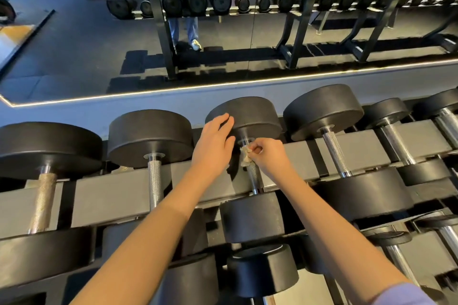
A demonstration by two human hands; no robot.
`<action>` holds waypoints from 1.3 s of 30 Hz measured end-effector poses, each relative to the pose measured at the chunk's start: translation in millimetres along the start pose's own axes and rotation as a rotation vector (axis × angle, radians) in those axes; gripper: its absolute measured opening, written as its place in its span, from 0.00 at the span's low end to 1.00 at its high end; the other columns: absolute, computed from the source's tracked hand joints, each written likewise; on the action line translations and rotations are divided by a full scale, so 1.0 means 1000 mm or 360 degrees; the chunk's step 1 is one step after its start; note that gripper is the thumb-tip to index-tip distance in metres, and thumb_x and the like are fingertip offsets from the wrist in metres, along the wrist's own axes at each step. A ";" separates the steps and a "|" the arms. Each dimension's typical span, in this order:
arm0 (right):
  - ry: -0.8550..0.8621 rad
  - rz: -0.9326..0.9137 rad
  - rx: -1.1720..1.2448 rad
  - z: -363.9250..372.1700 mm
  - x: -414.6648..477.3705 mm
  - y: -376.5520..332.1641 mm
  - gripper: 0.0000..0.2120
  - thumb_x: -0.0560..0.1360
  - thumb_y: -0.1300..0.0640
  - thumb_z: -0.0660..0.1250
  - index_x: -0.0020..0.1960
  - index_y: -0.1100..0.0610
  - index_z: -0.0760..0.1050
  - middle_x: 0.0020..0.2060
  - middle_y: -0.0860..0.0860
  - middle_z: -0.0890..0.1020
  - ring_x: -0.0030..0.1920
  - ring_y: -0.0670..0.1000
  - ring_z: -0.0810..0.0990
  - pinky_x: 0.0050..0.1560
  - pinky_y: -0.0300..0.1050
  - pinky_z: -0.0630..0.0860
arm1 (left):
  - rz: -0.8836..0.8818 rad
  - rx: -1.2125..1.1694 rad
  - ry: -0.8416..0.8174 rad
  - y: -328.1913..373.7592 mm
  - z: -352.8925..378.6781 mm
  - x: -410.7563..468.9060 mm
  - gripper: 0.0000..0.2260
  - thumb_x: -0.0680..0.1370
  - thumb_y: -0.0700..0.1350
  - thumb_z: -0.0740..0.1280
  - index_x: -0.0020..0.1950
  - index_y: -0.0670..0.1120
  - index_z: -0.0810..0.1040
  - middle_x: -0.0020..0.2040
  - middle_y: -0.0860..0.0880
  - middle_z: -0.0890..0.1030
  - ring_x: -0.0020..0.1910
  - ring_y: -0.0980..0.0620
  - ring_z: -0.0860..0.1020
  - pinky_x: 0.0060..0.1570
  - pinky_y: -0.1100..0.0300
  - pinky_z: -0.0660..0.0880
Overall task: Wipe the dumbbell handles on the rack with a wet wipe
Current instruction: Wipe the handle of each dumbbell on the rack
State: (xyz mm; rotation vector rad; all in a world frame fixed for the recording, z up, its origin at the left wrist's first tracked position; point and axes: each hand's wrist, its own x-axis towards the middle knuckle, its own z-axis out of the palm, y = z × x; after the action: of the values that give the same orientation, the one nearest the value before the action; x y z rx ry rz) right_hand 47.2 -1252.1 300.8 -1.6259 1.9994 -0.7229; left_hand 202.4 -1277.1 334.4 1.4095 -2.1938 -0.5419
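Right hand (269, 156) is pinching crumpled wet wipe (246, 158) against dumbbell handle (253, 176); left hand (213, 142), fingers relaxed, is resting on far weight head (252, 116).

A crumpled off-white wet wipe (245, 156) is bunched on the 12 o'clock end of a knurled steel dumbbell handle (253, 177), which lies across the dark rack (119, 193) between black heads (260, 116); sister handles (155, 181) lie at its 9 and 3 o'clock

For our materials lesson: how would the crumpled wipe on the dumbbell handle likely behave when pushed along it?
Probably floppy: the wipe is bunched in folds in the right hand. Likely light: fingertips alone pinch it. It may snag on the knurled handle.
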 end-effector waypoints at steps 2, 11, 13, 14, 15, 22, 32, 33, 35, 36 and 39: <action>0.0069 -0.0015 -0.0020 0.003 0.007 -0.003 0.04 0.73 0.63 0.67 0.43 0.59 0.80 0.37 0.53 0.80 0.38 0.50 0.76 0.39 0.35 0.67 | 0.0016 -0.0018 0.0019 -0.002 0.001 0.001 0.21 0.82 0.44 0.58 0.75 0.47 0.62 0.75 0.50 0.62 0.74 0.53 0.58 0.70 0.62 0.57; -0.0118 0.0000 -0.0250 -0.005 0.002 0.006 0.06 0.71 0.67 0.64 0.41 0.65 0.80 0.38 0.58 0.82 0.41 0.55 0.78 0.37 0.41 0.67 | 0.0030 -0.0025 0.0001 -0.008 0.000 -0.001 0.21 0.83 0.45 0.57 0.76 0.49 0.60 0.76 0.54 0.60 0.74 0.56 0.57 0.64 0.65 0.59; -0.0153 -0.0053 -0.0278 -0.007 -0.002 0.011 0.05 0.71 0.67 0.65 0.43 0.65 0.81 0.39 0.58 0.82 0.42 0.56 0.79 0.38 0.42 0.69 | 0.0014 -0.0032 -0.0003 -0.007 0.002 -0.001 0.21 0.83 0.46 0.57 0.76 0.49 0.60 0.76 0.54 0.59 0.74 0.55 0.56 0.67 0.63 0.60; -0.0138 -0.0073 -0.0260 -0.006 -0.002 0.011 0.05 0.71 0.67 0.66 0.43 0.66 0.81 0.40 0.58 0.82 0.42 0.56 0.79 0.40 0.43 0.71 | 0.0008 -0.0028 -0.0005 -0.007 0.002 -0.001 0.21 0.83 0.46 0.57 0.76 0.49 0.59 0.76 0.54 0.59 0.74 0.55 0.56 0.67 0.62 0.60; -0.0105 -0.0084 -0.0227 -0.004 0.001 0.010 0.05 0.72 0.66 0.66 0.43 0.65 0.80 0.40 0.58 0.82 0.42 0.56 0.79 0.41 0.45 0.74 | 0.0007 -0.0021 -0.0006 -0.007 0.003 -0.002 0.21 0.83 0.46 0.57 0.76 0.49 0.59 0.76 0.54 0.59 0.74 0.55 0.55 0.67 0.61 0.60; 0.0030 -0.0031 -0.0046 -0.001 0.018 0.008 0.05 0.74 0.64 0.67 0.46 0.59 0.81 0.40 0.53 0.82 0.42 0.51 0.79 0.42 0.38 0.70 | -0.0029 0.0014 -0.0042 -0.006 0.001 -0.002 0.22 0.83 0.47 0.56 0.77 0.50 0.58 0.77 0.54 0.57 0.75 0.54 0.55 0.69 0.59 0.61; -0.0628 0.0026 -0.0085 -0.023 -0.019 0.021 0.04 0.68 0.66 0.74 0.42 0.60 0.82 0.37 0.50 0.80 0.38 0.44 0.77 0.38 0.32 0.70 | -0.0078 0.0046 -0.0025 -0.001 0.007 -0.004 0.23 0.83 0.46 0.57 0.78 0.50 0.56 0.77 0.54 0.56 0.75 0.54 0.55 0.67 0.56 0.65; -0.0677 0.0047 -0.0105 -0.024 -0.019 0.021 0.05 0.67 0.66 0.74 0.43 0.61 0.82 0.39 0.52 0.81 0.39 0.46 0.78 0.39 0.32 0.71 | -0.0085 0.0062 -0.0035 0.000 0.006 -0.005 0.24 0.83 0.46 0.57 0.78 0.50 0.55 0.78 0.54 0.56 0.75 0.53 0.54 0.68 0.56 0.64; -0.0690 0.0056 -0.0109 -0.026 -0.022 0.020 0.06 0.68 0.66 0.73 0.45 0.61 0.82 0.42 0.54 0.82 0.41 0.47 0.78 0.40 0.34 0.71 | -0.0099 0.0110 -0.0061 0.004 0.005 -0.005 0.24 0.82 0.47 0.57 0.78 0.49 0.54 0.78 0.52 0.55 0.76 0.52 0.55 0.69 0.55 0.63; -0.0644 0.0052 -0.0107 -0.027 -0.023 0.019 0.05 0.69 0.66 0.73 0.44 0.60 0.82 0.42 0.54 0.82 0.42 0.47 0.78 0.40 0.34 0.71 | -0.0111 0.0140 -0.0067 0.007 0.005 -0.005 0.25 0.82 0.47 0.58 0.78 0.49 0.54 0.78 0.51 0.55 0.76 0.51 0.56 0.70 0.54 0.62; -0.0326 0.0008 -0.0091 -0.033 -0.028 0.023 0.05 0.72 0.64 0.70 0.42 0.54 0.78 0.40 0.49 0.80 0.43 0.46 0.77 0.38 0.31 0.67 | -0.0215 0.0112 -0.0008 0.021 0.011 -0.011 0.24 0.82 0.48 0.58 0.77 0.46 0.57 0.77 0.48 0.58 0.75 0.49 0.57 0.73 0.51 0.58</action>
State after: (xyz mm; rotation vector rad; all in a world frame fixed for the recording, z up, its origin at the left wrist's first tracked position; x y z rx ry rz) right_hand 14.1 -1217.1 310.9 -1.6547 1.8920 -0.4792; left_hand 184.6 -1257.6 335.6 1.6033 -2.1513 -0.5198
